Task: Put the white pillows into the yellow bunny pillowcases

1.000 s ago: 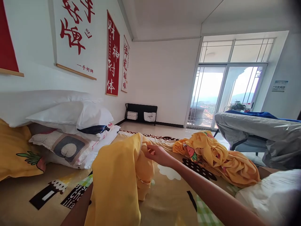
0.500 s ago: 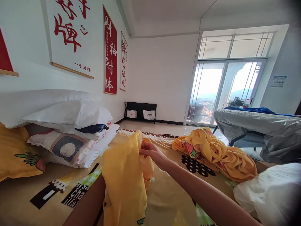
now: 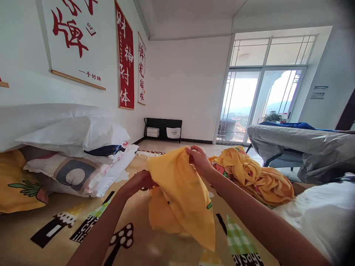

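Note:
A yellow pillowcase (image 3: 180, 192) hangs in loose folds between my two hands, above a bed with a patterned tan sheet (image 3: 138, 236). My left hand (image 3: 142, 181) is closed on its left upper edge, the fingertips partly hidden by the fabric. Higher up, my right hand (image 3: 199, 159) pinches the top right corner. A green bit of print shows near the cloth's right edge. The lower end dangles close over the sheet; whether it touches cannot be made out.
White pillows (image 3: 66, 129) are stacked at left, beside a yellow-covered pillow (image 3: 22, 184). Crumpled yellow bedding (image 3: 249, 173) lies at right, near a white bundle (image 3: 318, 218). Beyond stand a grey-covered table (image 3: 299, 142), a chair and a low black rack (image 3: 163, 127).
My left hand has come out from behind the pillowcase and now grips its left edge. My right hand has moved right and up, spreading the cloth. The view has shifted slightly.

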